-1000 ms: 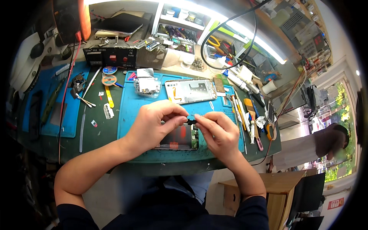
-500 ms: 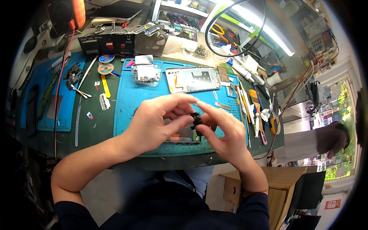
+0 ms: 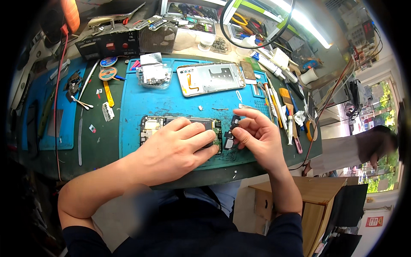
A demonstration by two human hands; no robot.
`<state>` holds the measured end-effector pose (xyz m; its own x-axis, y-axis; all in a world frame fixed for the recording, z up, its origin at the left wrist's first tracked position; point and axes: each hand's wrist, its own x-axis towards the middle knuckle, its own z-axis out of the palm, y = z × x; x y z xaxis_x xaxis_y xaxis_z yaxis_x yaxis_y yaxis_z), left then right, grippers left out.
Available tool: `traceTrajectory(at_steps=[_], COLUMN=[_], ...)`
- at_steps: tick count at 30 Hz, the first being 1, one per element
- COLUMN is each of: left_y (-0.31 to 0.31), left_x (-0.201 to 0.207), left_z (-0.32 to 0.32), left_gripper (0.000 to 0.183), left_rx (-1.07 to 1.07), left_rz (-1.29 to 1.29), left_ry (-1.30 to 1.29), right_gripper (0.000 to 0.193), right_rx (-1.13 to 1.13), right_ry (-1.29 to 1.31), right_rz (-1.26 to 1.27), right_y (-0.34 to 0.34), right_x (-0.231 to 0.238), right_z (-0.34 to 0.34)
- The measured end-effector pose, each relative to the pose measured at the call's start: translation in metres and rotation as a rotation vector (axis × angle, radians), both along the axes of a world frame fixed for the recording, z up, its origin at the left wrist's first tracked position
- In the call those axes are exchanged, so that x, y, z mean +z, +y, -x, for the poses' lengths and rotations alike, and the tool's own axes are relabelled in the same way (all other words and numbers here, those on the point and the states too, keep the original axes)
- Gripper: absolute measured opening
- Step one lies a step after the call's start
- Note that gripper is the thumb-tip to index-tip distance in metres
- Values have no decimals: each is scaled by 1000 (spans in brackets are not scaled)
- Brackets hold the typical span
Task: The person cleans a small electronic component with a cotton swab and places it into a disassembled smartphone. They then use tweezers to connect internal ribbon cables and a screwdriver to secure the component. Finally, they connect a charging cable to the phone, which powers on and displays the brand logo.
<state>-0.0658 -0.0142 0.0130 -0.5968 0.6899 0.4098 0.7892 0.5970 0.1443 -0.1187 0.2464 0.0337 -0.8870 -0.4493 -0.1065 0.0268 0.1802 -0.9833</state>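
An opened phone (image 3: 150, 124) lies on the blue mat (image 3: 180, 107) near the front of the bench, its battery and boards partly bared. My left hand (image 3: 177, 145) rests over the middle of it, with bent fingers gripping near its right end and hiding much of the inside. At that same end, my right hand (image 3: 257, 135) pinches a black phone speaker module (image 3: 229, 140) between thumb and fingers. The module is tilted upright, just beside the phone. Behind them lies a silver phone back housing (image 3: 212, 80) with an orange flex cable (image 3: 191, 85).
A clear plastic box (image 3: 154, 76) of small parts stands at the back left of the mat. Tweezers (image 3: 80, 137), cotton swabs (image 3: 83, 103) and a blade (image 3: 108, 112) lie to the left. Several brushes and screwdrivers (image 3: 276, 103) line the right side.
My hands have parted: the left has come down onto the phone, and the right has moved right with the speaker module. The view has shifted slightly, uncovering more of the phone.
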Motion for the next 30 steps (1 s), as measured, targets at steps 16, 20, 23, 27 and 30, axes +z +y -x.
traceTrajectory(at_steps=[16, 20, 23, 27, 30], left_y=[-9, -10, -7, -5, -3], left_x=[10, 13, 13, 12, 9], left_z=[7, 2, -1, -4, -5], left_gripper=[30, 45, 51, 50, 48], left_rx=[-43, -70, -53, -34, -14], left_rz=[-165, -91, 0, -22, -30], left_ry=[-123, -142, -149, -129, -113], right_gripper=[35, 36, 36, 35, 39], right_rx=[83, 91, 124, 156, 173], right_ry=[181, 357, 448, 436, 417], right_rz=[-187, -278, -377, -461, -491], right_y=[-18, -20, -20, -20, -21], right_x=[-5, -2, -1, 0, 0], right_z=[0, 3, 8, 12, 11])
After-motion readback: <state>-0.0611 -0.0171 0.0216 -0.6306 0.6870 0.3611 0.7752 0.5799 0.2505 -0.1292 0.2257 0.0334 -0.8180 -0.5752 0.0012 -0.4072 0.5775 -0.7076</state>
